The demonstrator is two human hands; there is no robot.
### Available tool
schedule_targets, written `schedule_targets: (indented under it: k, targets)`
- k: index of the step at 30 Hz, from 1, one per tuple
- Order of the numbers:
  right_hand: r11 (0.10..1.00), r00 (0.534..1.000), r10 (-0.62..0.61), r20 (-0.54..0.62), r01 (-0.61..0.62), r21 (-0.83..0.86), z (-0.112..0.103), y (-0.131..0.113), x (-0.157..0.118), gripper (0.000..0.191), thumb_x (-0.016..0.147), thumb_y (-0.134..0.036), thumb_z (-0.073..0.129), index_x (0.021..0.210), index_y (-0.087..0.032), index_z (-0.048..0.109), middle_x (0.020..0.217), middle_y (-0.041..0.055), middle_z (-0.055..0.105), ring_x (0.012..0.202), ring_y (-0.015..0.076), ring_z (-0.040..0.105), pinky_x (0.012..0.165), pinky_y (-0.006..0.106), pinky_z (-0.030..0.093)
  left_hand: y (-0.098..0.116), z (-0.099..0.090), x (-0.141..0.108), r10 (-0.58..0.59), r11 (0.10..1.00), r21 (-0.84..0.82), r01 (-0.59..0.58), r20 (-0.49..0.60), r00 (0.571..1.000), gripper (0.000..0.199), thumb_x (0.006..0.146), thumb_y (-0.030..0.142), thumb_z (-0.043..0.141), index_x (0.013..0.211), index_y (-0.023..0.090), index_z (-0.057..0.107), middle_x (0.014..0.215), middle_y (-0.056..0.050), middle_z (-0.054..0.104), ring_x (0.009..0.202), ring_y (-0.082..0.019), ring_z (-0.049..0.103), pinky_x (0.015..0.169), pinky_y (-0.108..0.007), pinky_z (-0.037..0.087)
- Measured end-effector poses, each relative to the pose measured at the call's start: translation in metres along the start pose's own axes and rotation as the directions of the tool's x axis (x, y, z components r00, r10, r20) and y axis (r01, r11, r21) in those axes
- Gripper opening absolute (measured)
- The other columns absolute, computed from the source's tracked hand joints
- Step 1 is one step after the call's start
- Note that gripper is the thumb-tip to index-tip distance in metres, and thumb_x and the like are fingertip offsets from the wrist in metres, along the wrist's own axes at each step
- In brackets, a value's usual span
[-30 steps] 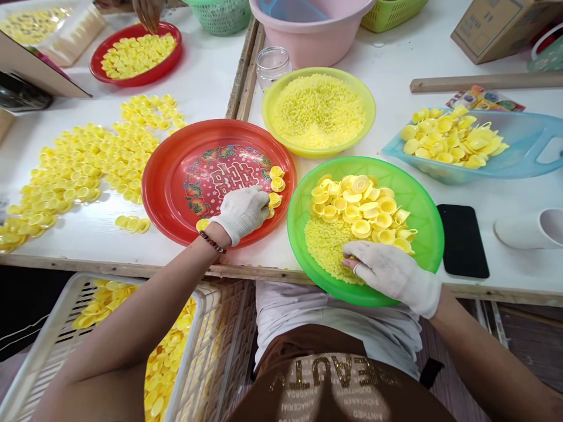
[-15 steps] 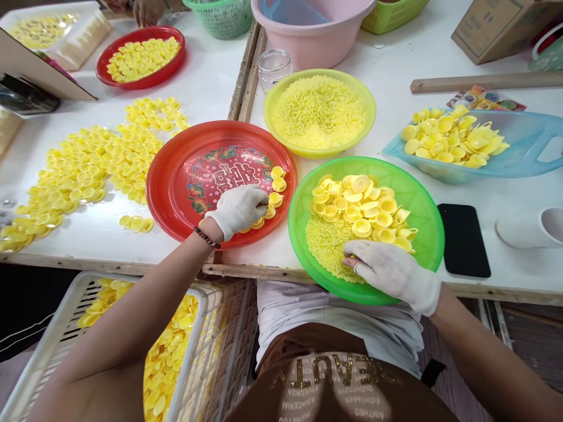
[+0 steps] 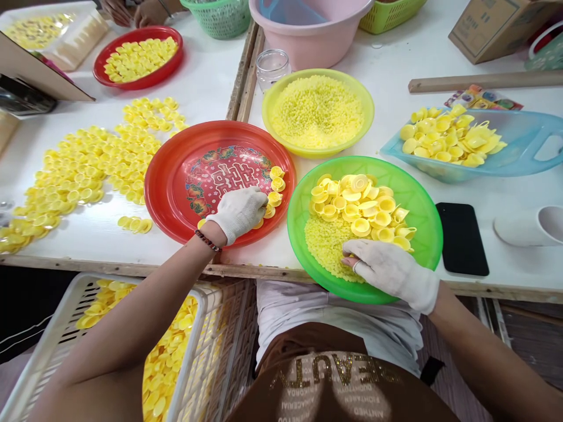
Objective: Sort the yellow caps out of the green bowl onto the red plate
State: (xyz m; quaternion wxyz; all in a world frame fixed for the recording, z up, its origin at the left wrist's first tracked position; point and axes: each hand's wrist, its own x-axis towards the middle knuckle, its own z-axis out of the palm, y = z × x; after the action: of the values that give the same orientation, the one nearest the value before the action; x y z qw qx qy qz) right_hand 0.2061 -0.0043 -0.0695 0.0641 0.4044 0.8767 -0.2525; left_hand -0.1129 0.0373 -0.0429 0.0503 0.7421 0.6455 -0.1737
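My left hand (image 3: 241, 212), in a white glove, reaches over the round red tray (image 3: 169, 170) with a printed centre. Its fingers are closed beside a short curved row of small yellow plastic cups (image 3: 274, 199); whatever they hold is hidden. My right hand (image 3: 387, 266), also gloved and with bare fingertips, rests over the green tray (image 3: 422, 211). Its fingers are curled down against a heap of yellow beads (image 3: 328, 243), and I cannot make out anything between them. Behind that heap, empty-looking yellow cups (image 3: 360, 202) lie piled in the same tray.
A yellow bowl of beads (image 3: 316, 111) stands behind both trays. To the right are a blue scoop (image 3: 523, 140) of cups, a black phone (image 3: 461, 239) and a white mug (image 3: 521, 227). Many cups (image 3: 88, 170) cover the left table. Another person's hands (image 3: 147, 13) show at the top left.
The view has shifted very slightly. Both hands keep nearly the same place and pose. At the top left, more of the other person's hands has come into view.
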Motion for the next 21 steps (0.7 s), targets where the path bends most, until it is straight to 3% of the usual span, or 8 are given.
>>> schedule_targets:
  k: [7,13,21]
  targets:
    - [1.000,1.000,-0.001,-0.007,0.001,-0.001,-0.001,0.000,-0.001,0.021,0.105,-0.029,0.047,0.098,-0.019,0.065,0.098,0.0046,0.074,0.088,0.0204,0.068,0.075,0.032,0.043,-0.006,0.000,0.002,0.002,0.997,-0.075,-0.005,-0.045,0.999,0.025,0.089,0.027,0.050,0.091,0.017,0.073,0.103,-0.009,0.071,0.089,-0.024,0.068,0.064,-0.030,0.040]
    - [1.000,0.999,-0.024,-0.026,0.024,-0.007,0.001,0.002,-0.001,0.022,0.105,-0.030,0.046,0.100,-0.019,0.065,0.100,0.0058,0.074,0.090,0.0213,0.069,0.076,0.032,0.043,-0.022,-0.015,-0.002,0.045,0.964,-0.248,-0.093,-0.190,0.981,0.022,0.086,0.026,0.050,0.084,0.021,0.071,0.088,-0.005,0.072,0.082,-0.020,0.064,0.072,-0.031,0.044]
    - [1.000,0.999,-0.029,-0.035,0.028,-0.014,0.003,0.002,-0.001,0.023,0.105,-0.029,0.046,0.101,-0.019,0.066,0.101,0.0058,0.074,0.090,0.0215,0.069,0.077,0.033,0.045,-0.006,-0.011,0.007,0.044,0.999,-0.005,-0.044,-0.002,0.999,0.026,0.087,0.025,0.049,0.088,0.020,0.075,0.099,-0.008,0.073,0.088,-0.023,0.067,0.066,-0.029,0.042]
